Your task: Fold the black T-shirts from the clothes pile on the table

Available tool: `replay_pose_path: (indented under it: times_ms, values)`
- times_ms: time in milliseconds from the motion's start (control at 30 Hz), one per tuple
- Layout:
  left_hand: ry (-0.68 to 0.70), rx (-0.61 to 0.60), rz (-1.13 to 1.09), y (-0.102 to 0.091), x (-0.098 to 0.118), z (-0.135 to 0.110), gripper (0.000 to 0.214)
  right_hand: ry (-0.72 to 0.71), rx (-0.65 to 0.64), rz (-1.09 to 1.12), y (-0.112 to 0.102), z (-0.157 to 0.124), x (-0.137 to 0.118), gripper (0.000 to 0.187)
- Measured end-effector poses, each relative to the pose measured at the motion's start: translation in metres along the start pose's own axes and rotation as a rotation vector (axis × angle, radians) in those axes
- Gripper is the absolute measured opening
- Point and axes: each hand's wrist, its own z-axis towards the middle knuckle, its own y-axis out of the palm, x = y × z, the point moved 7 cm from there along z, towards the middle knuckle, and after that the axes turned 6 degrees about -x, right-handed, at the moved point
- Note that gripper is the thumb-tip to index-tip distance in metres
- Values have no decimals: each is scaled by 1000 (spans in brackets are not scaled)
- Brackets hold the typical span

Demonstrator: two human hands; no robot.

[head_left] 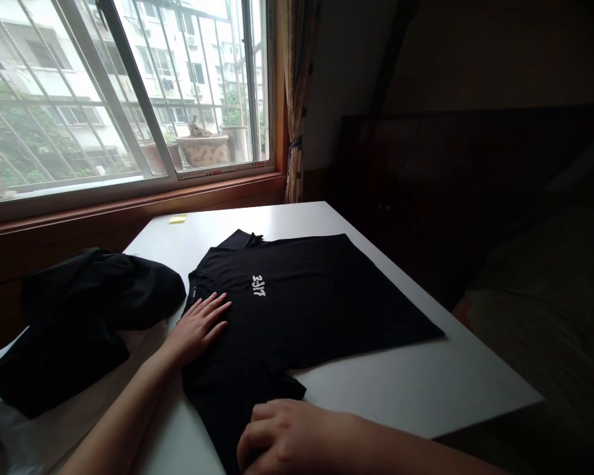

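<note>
A black T-shirt [317,297] lies spread on the white table [376,389], its neck to the left and its hem to the right. White lettering is printed on its chest. My left hand [198,330] rests flat on the shirt just below the collar, fingers stretched out and slightly apart. At the near sleeve, my right hand [282,432] is closed, with its fingers curled down at the black cloth; the fingertips are hidden. The far sleeve is a little rumpled at its edge.
A heap of black cloth [99,297] lies on the left, over pale translucent plastic [148,343]. Near the table's far edge is a yellow slip [177,219]. Behind stand a barred window [129,92] and a patterned curtain [299,92]. The right side is dark.
</note>
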Motion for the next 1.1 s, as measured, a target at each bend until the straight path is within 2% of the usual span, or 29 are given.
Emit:
replay_pose_path:
  times_ms: [167,300,367,433,567,633,700,833,900,967,1100]
  values:
    - [4,13,-23,0,-1,0,52,29,-51,65,10,-5,-3,22]
    - [8,29,-18,0,-1,0,52,-25,-69,147,26,-5,-7,18]
    - [9,28,-5,1,-1,-1,52,-21,-36,178,23,-5,-8,19]
    - [11,29,5,1,-1,-1,52,37,48,168,8,-7,-3,21]
    - [18,36,16,1,1,-2,51,292,268,42,-39,-19,29,32]
    - [16,30,22,1,1,-2,52,381,303,-44,-58,-29,51,39]
    - [12,22,30,2,1,-2,53,460,283,-136,-69,-41,78,43]
    - [11,23,50,3,1,-3,53,771,159,-243,-74,-76,139,54]
    - [14,21,61,4,1,-4,54,904,97,-255,-71,-92,159,59]
    - [18,8,73,5,1,-5,54,950,59,-273,-67,-103,169,60]
    - [26,-11,94,7,2,-6,55,901,14,-288,-64,-118,169,60]
